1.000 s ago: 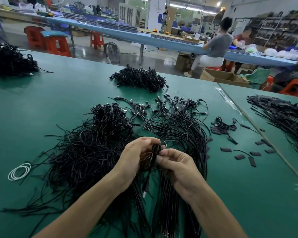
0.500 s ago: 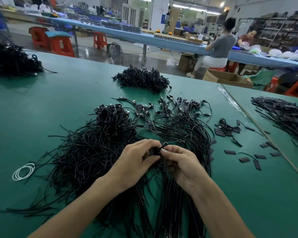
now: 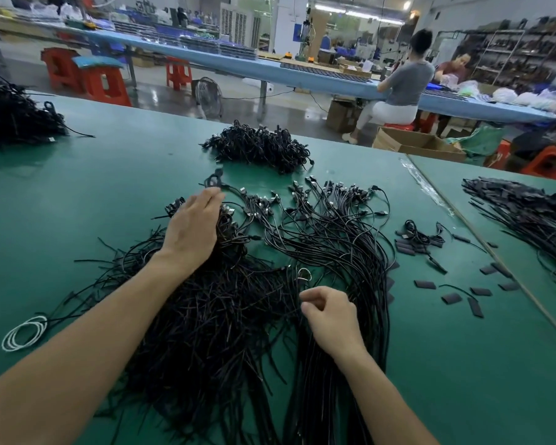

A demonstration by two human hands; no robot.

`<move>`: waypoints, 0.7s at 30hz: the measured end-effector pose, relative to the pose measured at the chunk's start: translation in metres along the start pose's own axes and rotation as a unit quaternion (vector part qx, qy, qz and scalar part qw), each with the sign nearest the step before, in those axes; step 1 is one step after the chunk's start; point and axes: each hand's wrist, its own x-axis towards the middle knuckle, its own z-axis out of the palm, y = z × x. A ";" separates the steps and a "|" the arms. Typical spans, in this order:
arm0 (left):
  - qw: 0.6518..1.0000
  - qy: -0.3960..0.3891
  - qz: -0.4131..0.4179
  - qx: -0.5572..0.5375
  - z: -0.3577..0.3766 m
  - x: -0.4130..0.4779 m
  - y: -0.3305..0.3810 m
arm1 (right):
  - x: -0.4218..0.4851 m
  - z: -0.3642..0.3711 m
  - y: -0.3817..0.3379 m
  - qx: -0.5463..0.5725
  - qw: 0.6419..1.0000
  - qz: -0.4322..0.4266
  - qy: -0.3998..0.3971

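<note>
My left hand [image 3: 193,226] reaches forward over a heap of black cable ties [image 3: 199,322], fingers stretched out and holding nothing. Just past its fingertips is a small coiled black cable [image 3: 213,181], blurred; whether it touches the green table [image 3: 109,175] I cannot tell. Beyond it lies a pile of coiled cables [image 3: 257,149]. My right hand [image 3: 331,316] hovers low over a fan of loose black cables with metal plugs [image 3: 328,226], fingers loosely curled with nothing seen in them.
A white wire ring [image 3: 23,332] lies at the left. Short black sleeves [image 3: 453,297] and a small cable bunch [image 3: 421,234] lie to the right. More black piles sit far left [image 3: 13,117] and far right [image 3: 527,213]. People sit at a blue bench [image 3: 402,85] behind.
Both hands were joined on a coiled cable near me. They have parted: the left hand has swung forward and the coil is now beyond its fingertips; the right hand stays low.
</note>
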 end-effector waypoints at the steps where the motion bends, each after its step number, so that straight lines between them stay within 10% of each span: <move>1: 0.998 -0.048 -0.026 0.022 0.005 0.003 -0.005 | 0.001 0.003 -0.002 -0.045 0.999 -0.025 -0.004; 13: 0.994 -0.108 -0.004 0.025 0.006 0.006 -0.013 | 0.031 -0.007 -0.005 -0.373 0.917 -0.049 0.131; 21: 0.998 -0.055 0.022 0.010 0.006 -0.004 0.012 | 0.031 -0.027 -0.014 -0.351 0.918 -0.095 0.158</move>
